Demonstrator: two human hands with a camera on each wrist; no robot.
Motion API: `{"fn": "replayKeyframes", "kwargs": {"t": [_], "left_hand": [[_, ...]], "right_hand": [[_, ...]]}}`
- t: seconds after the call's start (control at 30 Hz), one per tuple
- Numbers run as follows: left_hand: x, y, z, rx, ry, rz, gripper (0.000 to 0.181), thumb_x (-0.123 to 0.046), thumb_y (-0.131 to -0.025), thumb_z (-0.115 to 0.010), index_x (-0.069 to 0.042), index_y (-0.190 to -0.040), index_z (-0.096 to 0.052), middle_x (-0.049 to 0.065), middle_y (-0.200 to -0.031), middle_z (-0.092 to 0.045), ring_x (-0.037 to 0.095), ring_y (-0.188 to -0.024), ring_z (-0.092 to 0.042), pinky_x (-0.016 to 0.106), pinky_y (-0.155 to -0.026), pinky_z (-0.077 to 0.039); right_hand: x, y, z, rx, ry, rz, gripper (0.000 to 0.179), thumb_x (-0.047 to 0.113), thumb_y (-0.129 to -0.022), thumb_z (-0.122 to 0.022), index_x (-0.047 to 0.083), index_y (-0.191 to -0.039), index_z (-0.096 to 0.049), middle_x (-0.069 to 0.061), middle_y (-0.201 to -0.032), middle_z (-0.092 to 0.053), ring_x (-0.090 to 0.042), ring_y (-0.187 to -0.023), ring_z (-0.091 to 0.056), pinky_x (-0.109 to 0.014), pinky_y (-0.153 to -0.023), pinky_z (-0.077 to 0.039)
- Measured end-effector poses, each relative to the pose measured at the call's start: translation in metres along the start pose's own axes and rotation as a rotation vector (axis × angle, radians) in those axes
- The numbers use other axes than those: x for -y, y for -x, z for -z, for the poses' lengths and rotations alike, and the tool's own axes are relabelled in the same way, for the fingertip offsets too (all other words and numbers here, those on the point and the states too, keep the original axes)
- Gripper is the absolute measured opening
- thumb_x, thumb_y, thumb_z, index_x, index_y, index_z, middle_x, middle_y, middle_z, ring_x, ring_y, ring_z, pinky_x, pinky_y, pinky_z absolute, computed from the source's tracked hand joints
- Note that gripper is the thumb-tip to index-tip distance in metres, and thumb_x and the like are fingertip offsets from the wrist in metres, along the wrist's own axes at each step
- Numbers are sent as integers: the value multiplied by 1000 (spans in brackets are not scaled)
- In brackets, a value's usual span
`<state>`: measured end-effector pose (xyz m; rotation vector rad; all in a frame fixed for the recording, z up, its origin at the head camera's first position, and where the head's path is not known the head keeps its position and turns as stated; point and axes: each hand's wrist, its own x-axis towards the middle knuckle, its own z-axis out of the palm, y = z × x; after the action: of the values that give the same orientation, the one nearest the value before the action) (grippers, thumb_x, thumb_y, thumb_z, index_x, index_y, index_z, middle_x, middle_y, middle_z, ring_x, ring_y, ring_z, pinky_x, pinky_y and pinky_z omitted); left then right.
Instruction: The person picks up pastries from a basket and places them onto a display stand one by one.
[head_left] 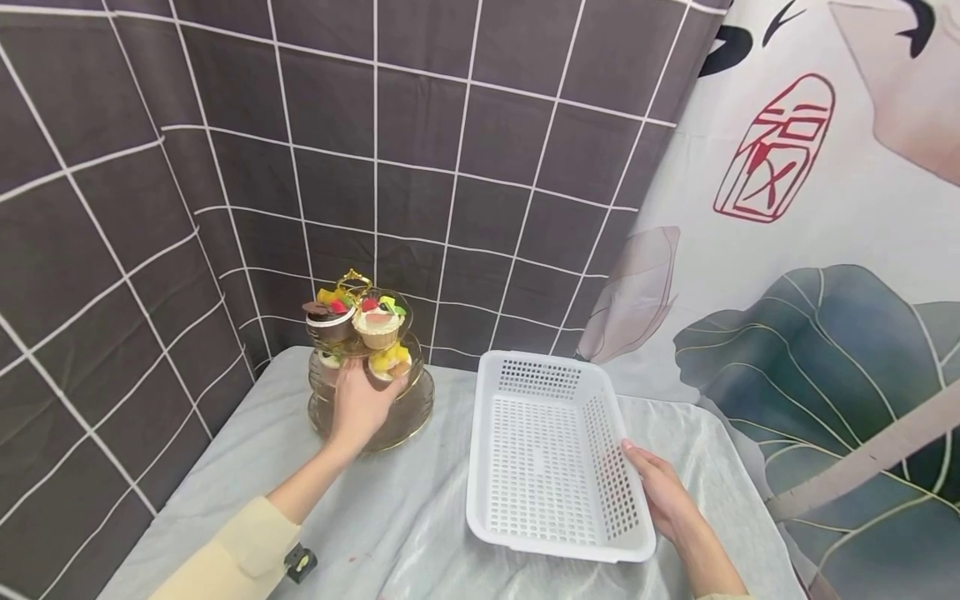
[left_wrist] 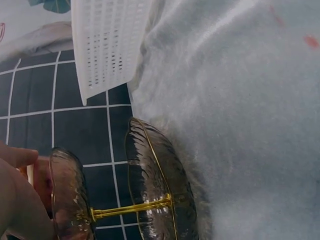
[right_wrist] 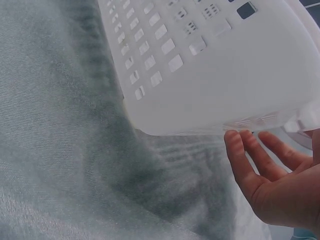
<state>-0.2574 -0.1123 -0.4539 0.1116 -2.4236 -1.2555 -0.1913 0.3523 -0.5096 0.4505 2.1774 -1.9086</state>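
Note:
A three-tier glass cake stand (head_left: pixel 408 417) with gold trim stands at the table's back left. On its top tier sit a chocolate cupcake (head_left: pixel 330 321) and a cream cupcake (head_left: pixel 378 325) with fruit toppings. At the middle tier my left hand (head_left: pixel 360 408) grips a yellow-topped cupcake (head_left: pixel 390 360); its fingers are partly hidden there. In the left wrist view that hand (left_wrist: pixel 20 195) is at the tier's edge, above the gold stem. My right hand (head_left: pixel 663 492) holds a white plastic basket (head_left: pixel 555 546) by its right rim, with fingers (right_wrist: pixel 245 155) against the outer wall.
A pale grey cloth (head_left: pixel 427 517) covers the table. Behind it hangs a dark gridded curtain (head_left: pixel 420 200), and at the right a printed leaf-pattern curtain (head_left: pixel 795 333). Another cupcake (head_left: pixel 327 360) is on the stand's middle tier, left of my hand.

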Motion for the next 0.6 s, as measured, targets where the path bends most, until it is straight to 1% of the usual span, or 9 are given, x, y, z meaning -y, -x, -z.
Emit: {"fn": "replayKeyframes", "kwargs": {"t": [0.13,0.23,0.47,0.6], "left_hand": [[1,1,0,0,-61,-29,80,-33,-79,-83,8,-137,-46,27,-136,-52,42,-130,-45,53,-112,-34],[1,3,2,12,-81,-43,80,-32,-79,-83,9,-136,-46,28,-135,-52,43,-129,-46,56,-111,-35],[2,6,7,48,-74,-75,77,-30,-83,-79,7,-140,-43,26,-139,-48,41,-133,-42,54,-113,-33],[3,11,9,52,-44,-82,75,-27,-83,-79,5,-141,-43,25,-141,-45,40,-134,-41,53,-114,-32]], "right_hand": [[-1,0,0,0,-2,3,71,58,-101,-40,8,-152,-34,-23,-145,-48,-36,-124,-57,-46,-92,-56],[-1,1,0,0,2,4,72,59,-101,-40,8,-152,-34,-23,-145,-48,-36,-124,-57,-46,-92,-55],[-2,0,1,0,-5,4,75,61,-99,-41,8,-152,-34,-23,-146,-47,-36,-126,-56,-45,-93,-55],[-2,0,1,-1,-6,0,72,59,-101,-40,8,-152,-34,-23,-146,-47,-36,-126,-56,-45,-93,-55]]}}
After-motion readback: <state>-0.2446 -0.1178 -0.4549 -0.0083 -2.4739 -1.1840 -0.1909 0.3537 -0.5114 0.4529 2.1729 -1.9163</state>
